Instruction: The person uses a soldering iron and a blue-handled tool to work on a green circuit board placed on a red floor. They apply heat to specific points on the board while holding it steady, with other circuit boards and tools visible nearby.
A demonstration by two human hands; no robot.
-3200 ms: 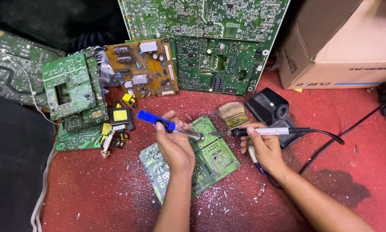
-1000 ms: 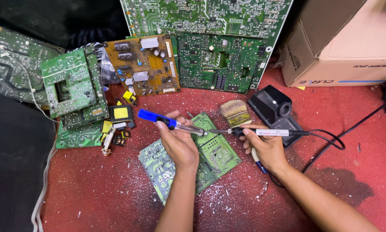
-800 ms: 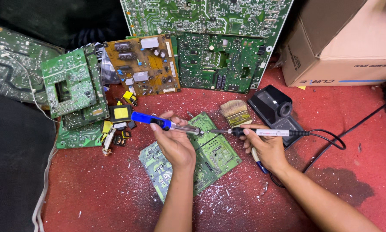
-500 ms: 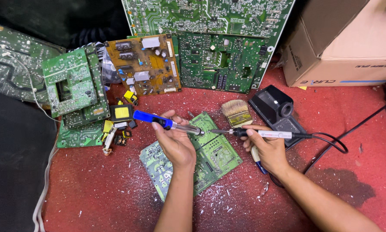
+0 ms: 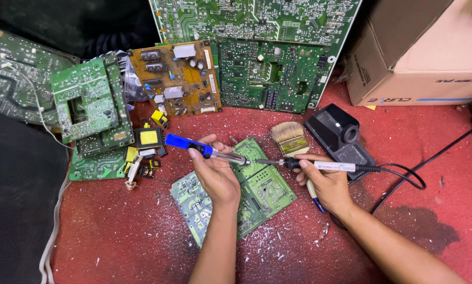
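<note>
Currently the left hand (image 5: 217, 176) is closed around a blue-handled desoldering pump (image 5: 204, 150), its metal tip down on the green circuit board (image 5: 236, 194). Right hand (image 5: 325, 184) pinches a pen-shaped soldering iron (image 5: 320, 166), grey barrel with black cable trailing right, tip meeting the pump's nozzle at the board's upper edge. Board lies flat and tilted on the red floor (image 5: 115, 236) amid white flecks; a paintbrush (image 5: 290, 139) and black stand (image 5: 338, 134) sit just beyond.

Red carpeted floor (image 5: 115, 236), white flecks; dark backdrop behind.
</note>
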